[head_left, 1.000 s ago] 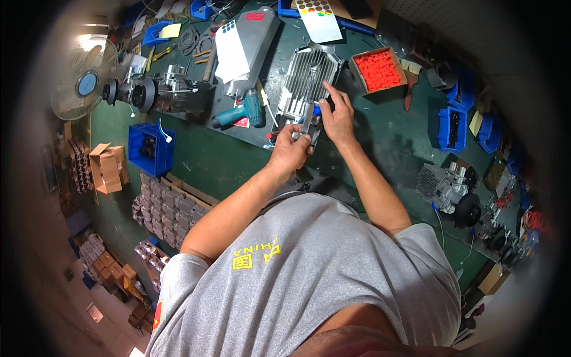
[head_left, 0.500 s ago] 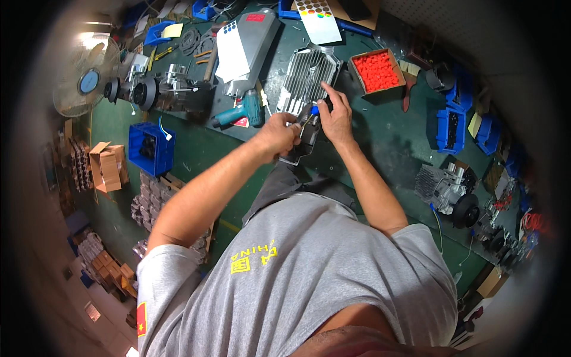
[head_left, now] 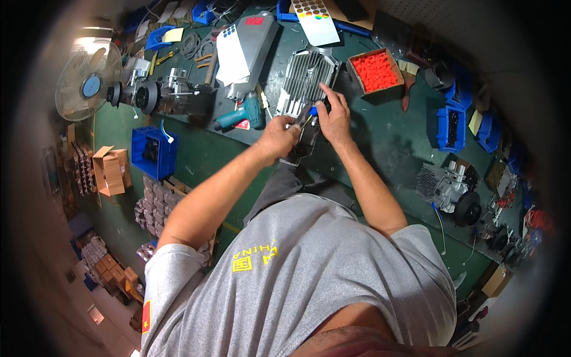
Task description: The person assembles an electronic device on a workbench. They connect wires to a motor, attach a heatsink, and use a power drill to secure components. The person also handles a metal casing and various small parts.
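A silver finned metal housing (head_left: 304,80) lies on the bench in front of me, its dark part (head_left: 305,146) at the near end. My left hand (head_left: 278,138) is closed at the near left side, pinching something small and dark that I cannot make out. Close to its fingertips is a small blue piece (head_left: 314,111) with a thin yellow strand. My right hand (head_left: 336,121) is at the right side, its thumb against or just beside the blue piece. Its index finger reaches out over the fins, apart from the thumb.
Left of the housing are a teal power drill (head_left: 245,113), a grey cover (head_left: 262,41) with a white sheet, and motor units (head_left: 172,92). To the right stand a box of red caps (head_left: 376,70), a brush (head_left: 408,92), blue bins (head_left: 451,128) and another finned unit (head_left: 446,187).
The left fingers have shifted slightly at the near end of the housing. My right hand stays almost where it was, and the whole view has tilted a little.
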A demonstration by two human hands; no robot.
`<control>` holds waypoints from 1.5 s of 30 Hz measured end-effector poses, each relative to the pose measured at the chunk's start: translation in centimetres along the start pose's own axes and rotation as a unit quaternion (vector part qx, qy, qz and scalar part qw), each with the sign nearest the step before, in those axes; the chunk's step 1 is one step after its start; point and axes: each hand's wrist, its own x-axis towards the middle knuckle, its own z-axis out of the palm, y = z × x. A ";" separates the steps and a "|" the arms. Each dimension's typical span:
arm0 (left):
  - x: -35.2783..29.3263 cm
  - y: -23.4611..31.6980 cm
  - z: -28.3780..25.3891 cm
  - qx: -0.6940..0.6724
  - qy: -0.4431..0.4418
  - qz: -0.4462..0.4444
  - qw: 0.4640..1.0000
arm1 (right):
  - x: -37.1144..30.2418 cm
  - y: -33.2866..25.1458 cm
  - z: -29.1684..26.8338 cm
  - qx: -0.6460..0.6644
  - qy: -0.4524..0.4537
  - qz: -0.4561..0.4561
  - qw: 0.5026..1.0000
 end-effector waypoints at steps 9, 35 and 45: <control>-0.3 3.6 -3.3 0.128 -0.071 -0.013 0.989 | 0.0 -0.5 0.0 -0.001 -0.004 0.000 1.000; -2.8 0.5 -2.4 -0.074 -0.158 0.266 0.948 | -2.7 -8.5 -2.2 0.342 -0.015 0.261 0.902; 5.3 -9.2 -11.8 0.171 0.028 0.330 0.928 | -8.3 5.8 -4.8 0.107 0.133 0.445 0.879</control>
